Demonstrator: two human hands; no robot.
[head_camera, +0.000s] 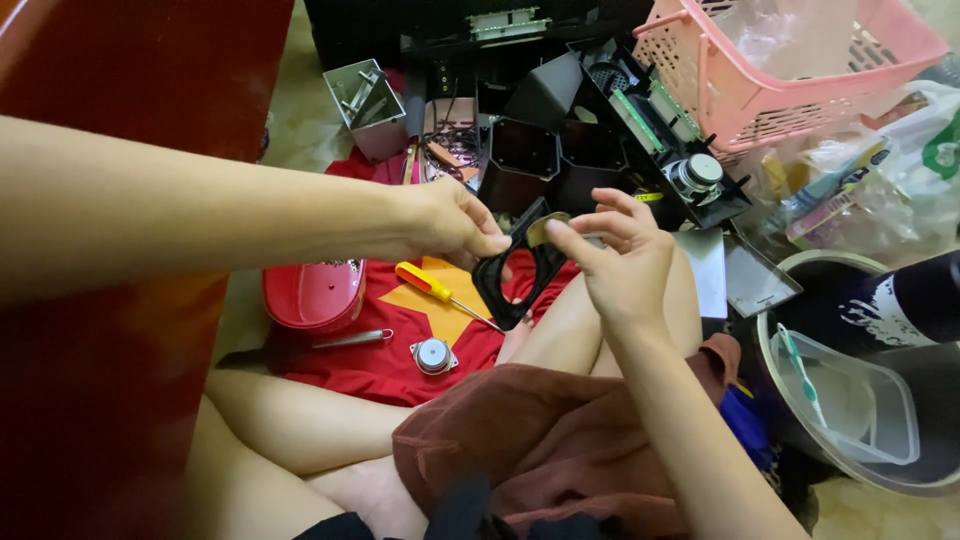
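Seated on the floor, our left hand (455, 225) pinches a black plastic frame (515, 268) steady while our right hand (620, 255) grip pinches a small brass-coloured disc (545, 230) against it.

Black plastic frame piece (515, 270) w/ open cutouts – tilted on edge, held up just right of the yellow-handled screwdriver (432, 287); small round brass-coloured disc (545, 229) at its top – pinched.
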